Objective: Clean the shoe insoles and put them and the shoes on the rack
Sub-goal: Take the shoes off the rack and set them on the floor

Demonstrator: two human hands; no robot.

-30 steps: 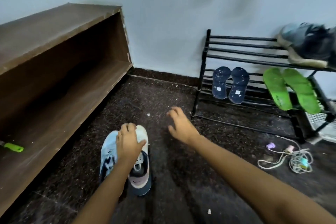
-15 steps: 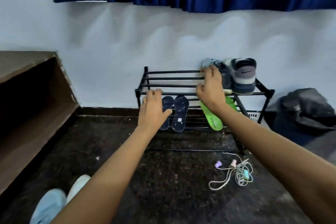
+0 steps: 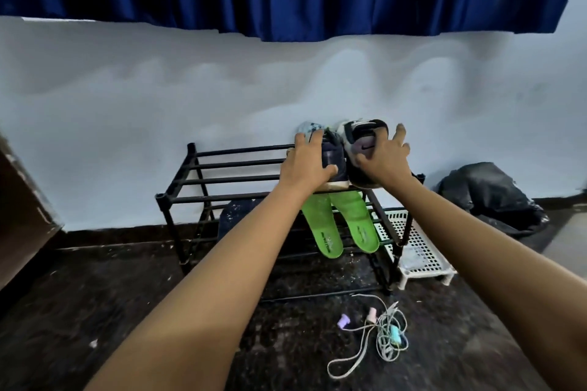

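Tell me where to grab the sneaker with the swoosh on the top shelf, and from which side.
Take the Nike sneaker by its heel, coming from the front of the rack. Its heel faces you, its toe points at the wall, and the other sneaker sits close against its left side, so the heel and the right side are the free faces.

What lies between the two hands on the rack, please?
Head view: a dark shoe, held by the left hand, beside a grey shoe, touched by the right hand.

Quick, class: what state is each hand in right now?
Left hand: grips the navy shoe.
Right hand: open, fingers spread on the grey shoe.
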